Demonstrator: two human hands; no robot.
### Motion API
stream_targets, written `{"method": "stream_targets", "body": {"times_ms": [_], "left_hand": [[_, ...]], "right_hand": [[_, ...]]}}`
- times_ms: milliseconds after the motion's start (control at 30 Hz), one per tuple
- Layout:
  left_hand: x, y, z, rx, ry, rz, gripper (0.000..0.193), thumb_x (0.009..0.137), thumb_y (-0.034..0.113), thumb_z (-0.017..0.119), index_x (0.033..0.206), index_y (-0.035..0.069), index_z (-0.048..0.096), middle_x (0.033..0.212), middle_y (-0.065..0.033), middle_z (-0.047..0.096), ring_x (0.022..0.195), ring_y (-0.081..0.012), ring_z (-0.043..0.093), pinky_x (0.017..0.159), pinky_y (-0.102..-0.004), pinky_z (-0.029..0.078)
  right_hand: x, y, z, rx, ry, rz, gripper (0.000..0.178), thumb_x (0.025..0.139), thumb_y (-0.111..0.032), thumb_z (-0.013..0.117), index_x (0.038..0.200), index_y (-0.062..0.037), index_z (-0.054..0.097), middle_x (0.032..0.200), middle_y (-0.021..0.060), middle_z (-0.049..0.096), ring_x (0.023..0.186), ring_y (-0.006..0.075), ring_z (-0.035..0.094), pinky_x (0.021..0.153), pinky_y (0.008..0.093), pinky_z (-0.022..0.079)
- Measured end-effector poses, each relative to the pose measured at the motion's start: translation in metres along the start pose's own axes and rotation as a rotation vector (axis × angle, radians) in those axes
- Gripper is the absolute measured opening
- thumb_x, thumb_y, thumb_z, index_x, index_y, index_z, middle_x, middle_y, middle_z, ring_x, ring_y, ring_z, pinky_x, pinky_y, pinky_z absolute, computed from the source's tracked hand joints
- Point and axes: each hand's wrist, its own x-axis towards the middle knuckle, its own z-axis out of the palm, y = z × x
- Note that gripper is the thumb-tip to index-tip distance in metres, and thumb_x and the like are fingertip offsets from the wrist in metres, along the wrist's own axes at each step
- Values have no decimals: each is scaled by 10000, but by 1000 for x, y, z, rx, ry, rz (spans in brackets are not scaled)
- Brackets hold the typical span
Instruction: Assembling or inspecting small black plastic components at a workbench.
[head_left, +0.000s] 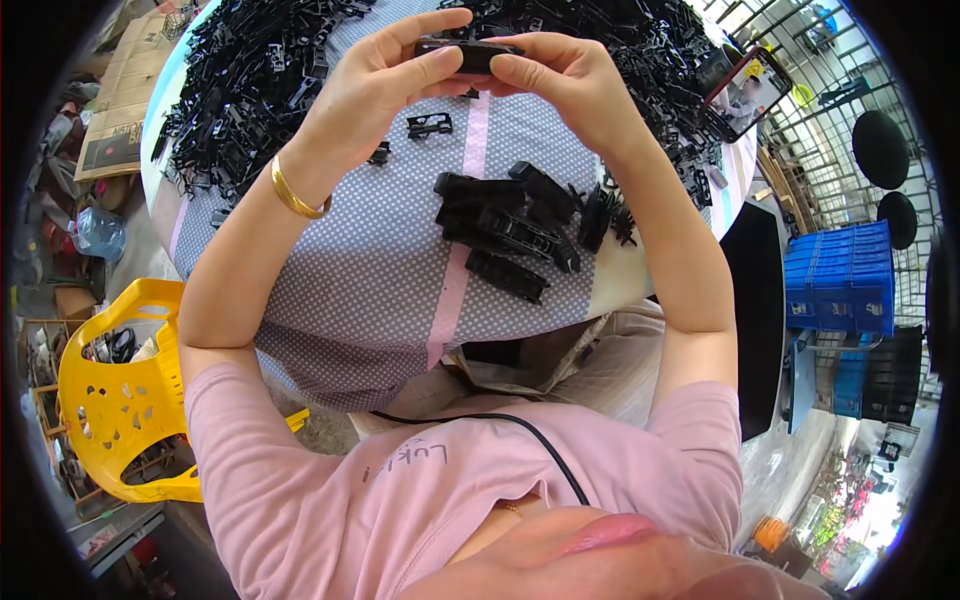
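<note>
A black oblong plastic part (478,56) is held up level above the far side of the table, between both hands. My left hand (405,75) pinches its left end with thumb and fingers, the index finger raised above it. At the other end my right hand (560,75) grips it, thumb along the near face. The fingers partly cover the part, so its exact kind cannot be made out. Nearer to me lies a small pile of similar black plastic parts (500,222) on the dotted cloth. A single small black frame-like piece (430,125) rests below my left hand.
Large heaps of small black plastic pieces cover the table's far left (245,95) and far right (640,50). A phone (750,95) stands tilted at the right edge. A yellow chair (125,400) is at my left; blue crates (838,280) stand at the right.
</note>
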Motion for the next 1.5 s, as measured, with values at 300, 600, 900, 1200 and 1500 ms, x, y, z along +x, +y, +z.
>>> {"method": "stream_targets", "body": {"times_ms": [300,600,900,1200,1500], "left_hand": [[-18,22,32,279,-294,12,242,812,-13,536,1053,12,535,992,-64,569,859,-133,566,767,-249,468],[-24,11,35,612,-512,432,204,739,111,658,927,47,611,913,-80,623,857,-223,585,732,-333,482],[11,15,-82,1748,177,-100,255,775,244,572,767,-5,624,805,-177,610,728,-334,580,719,-361,477],[27,-15,-86,2049,164,-406,207,773,128,514,896,50,661,937,-149,642,887,-313,616,738,-389,504],[30,-17,-85,1988,158,-469,182,786,115,485,906,32,594,882,-180,633,840,-323,616,730,-406,494]], "right_hand": [[13,18,-18,204,-9,190,434,928,-341,399,1148,9,528,1047,114,603,920,178,589,819,292,456],[19,43,23,-747,-302,-355,164,704,-165,645,844,-79,648,912,24,623,845,216,532,743,307,456],[3,18,13,-743,19,-181,142,788,-92,569,899,-36,637,755,60,569,600,140,531,560,239,433],[3,21,10,-680,163,-274,183,790,-172,626,923,-48,645,706,86,635,570,135,580,546,239,457],[-2,23,7,-706,108,-269,207,766,-170,653,943,-62,646,734,73,641,602,140,590,571,239,471]]}}
